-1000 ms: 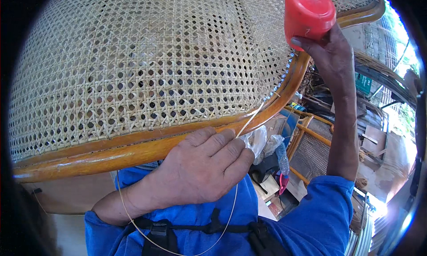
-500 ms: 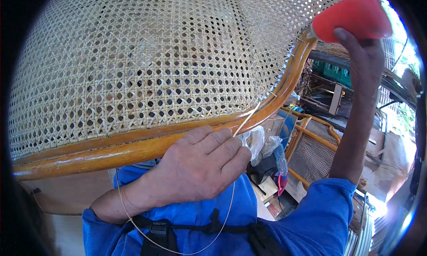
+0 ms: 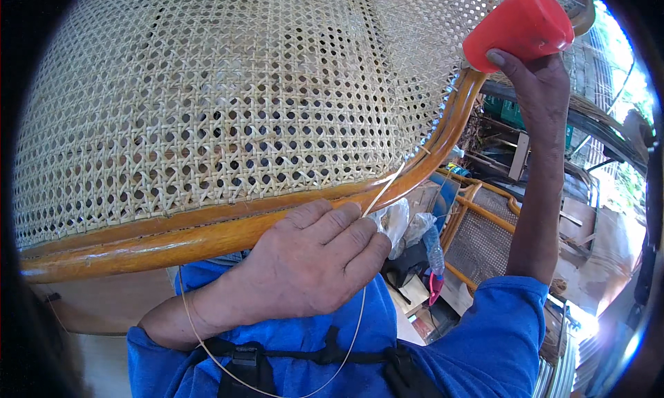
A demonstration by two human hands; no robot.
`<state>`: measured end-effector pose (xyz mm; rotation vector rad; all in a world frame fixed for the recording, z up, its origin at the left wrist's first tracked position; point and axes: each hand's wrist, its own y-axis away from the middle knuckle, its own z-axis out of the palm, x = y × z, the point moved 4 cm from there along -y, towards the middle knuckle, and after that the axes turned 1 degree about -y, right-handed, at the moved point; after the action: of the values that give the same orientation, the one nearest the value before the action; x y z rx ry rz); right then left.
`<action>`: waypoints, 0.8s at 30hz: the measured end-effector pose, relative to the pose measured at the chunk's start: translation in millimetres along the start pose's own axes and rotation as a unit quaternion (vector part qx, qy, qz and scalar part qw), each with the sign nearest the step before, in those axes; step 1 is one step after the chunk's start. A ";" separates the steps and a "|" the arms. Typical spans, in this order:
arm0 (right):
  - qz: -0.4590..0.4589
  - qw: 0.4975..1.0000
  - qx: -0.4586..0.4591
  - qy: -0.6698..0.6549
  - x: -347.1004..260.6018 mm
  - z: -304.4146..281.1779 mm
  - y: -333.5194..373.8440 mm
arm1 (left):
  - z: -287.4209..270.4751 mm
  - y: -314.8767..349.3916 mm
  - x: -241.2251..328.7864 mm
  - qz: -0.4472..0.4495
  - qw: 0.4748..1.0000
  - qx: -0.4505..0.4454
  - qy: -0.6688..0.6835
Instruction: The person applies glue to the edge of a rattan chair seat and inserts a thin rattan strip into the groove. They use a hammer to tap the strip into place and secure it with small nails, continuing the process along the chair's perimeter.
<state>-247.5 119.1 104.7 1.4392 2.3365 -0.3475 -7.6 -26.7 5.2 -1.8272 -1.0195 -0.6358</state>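
Note:
A woven cane panel point(image 3: 228, 114) is bordered by a varnished wooden frame point(image 3: 152, 249) that curves upward at the right. My left hand point(image 3: 311, 259) is closed against the frame's lower rail, its fingers curled over a thin cane strand point(image 3: 382, 190). That strand runs tight from the groove at the panel's edge to my fingers; its loose length loops down below. In my right hand point(image 3: 539, 86) is a red plastic bottle point(image 3: 522, 28), tilted with its tip down at the groove on the curved right side. The fingertips of my left hand are hidden.
Below the curve sit crumpled clear plastic bags point(image 3: 398, 225) and a clear plastic bottle point(image 3: 434, 252). Another wooden frame with cane mesh point(image 3: 484, 240) stands behind at the right. A black strap with a buckle point(image 3: 245, 356) crosses my blue shirt.
My right hand has brought the red bottle leftward and tilted it more steeply, its tip now lower along the frame. My left hand has stayed in place with the strand.

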 end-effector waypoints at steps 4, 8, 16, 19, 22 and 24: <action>-0.006 0.996 -0.006 0.090 4.7 1.5 -0.1 | -0.9 -0.4 0.8 -0.001 1.000 -0.005 0.003; 0.006 0.999 -0.026 0.036 8.5 6.5 1.9 | -1.3 -0.8 0.8 -0.001 1.000 -0.011 0.004; -0.009 1.000 -0.003 0.005 11.4 10.8 9.4 | 0.5 -0.4 0.3 0.001 1.000 -0.007 0.003; -0.018 0.999 0.003 0.040 12.1 10.4 12.2 | 1.4 0.6 0.1 -0.002 1.000 -0.003 0.003; -0.027 0.998 0.008 0.050 12.5 11.8 14.9 | 1.0 1.1 0.1 0.002 1.000 -0.010 -0.001; -0.036 0.999 -0.001 0.024 16.8 14.6 19.5 | 0.1 -0.4 0.1 0.000 1.000 -0.013 -0.003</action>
<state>-234.2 135.5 83.9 1.3789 2.4323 -0.3330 -7.9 -26.4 5.4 -1.8519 -1.0190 -0.6463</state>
